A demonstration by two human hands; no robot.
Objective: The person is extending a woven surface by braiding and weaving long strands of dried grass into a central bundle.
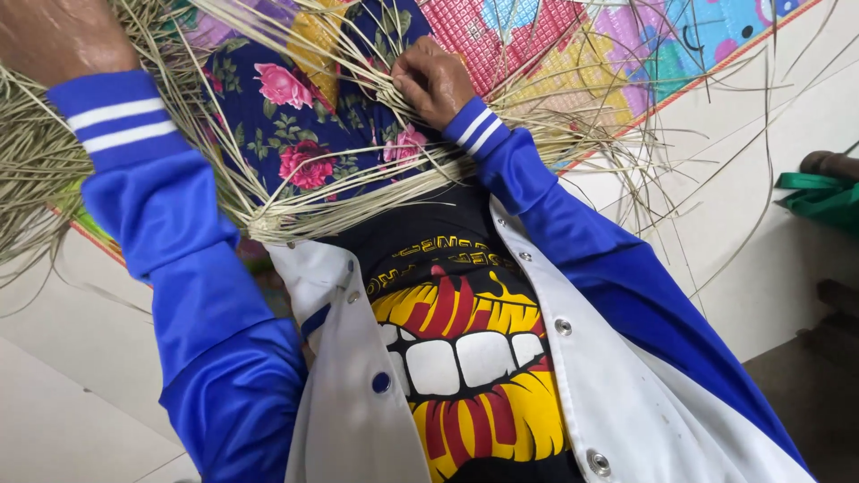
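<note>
Down over the lap, both hands work among long pale reed strips (295,192) that fan out across a dark blue floral cloth (295,125) covering the knees. The right hand (434,80) rests on the cloth near the top middle of the view, its fingers (407,85) curled and pinched into a bunch of strips, so its grip is closed on those strands. The left hand (54,36) is mostly cut off by the upper left corner; only its back and wrist show, pressed among a dense sheaf of strips, and I cannot tell how its grip stands or what it has hold of.

Both arms wear bright blue sleeves with white-striped cuffs; the left cuff (112,121) sits at the upper left, the right cuff (474,125) just below the right hand. The strips cross one another over the cloth and gather into a tight woven edge (268,228) just above the open white jacket (344,376), which has snap buttons. Under the jacket is a black shirt printed with a yellow and red mouth and white teeth (461,358).

Beyond the cloth lies a colourful plastic mat (573,54) with a red edge, spread on a pale tiled floor (743,224). Loose strands trail over the mat and the floor. At the far right edge sits something green (819,197), too cropped to identify.
</note>
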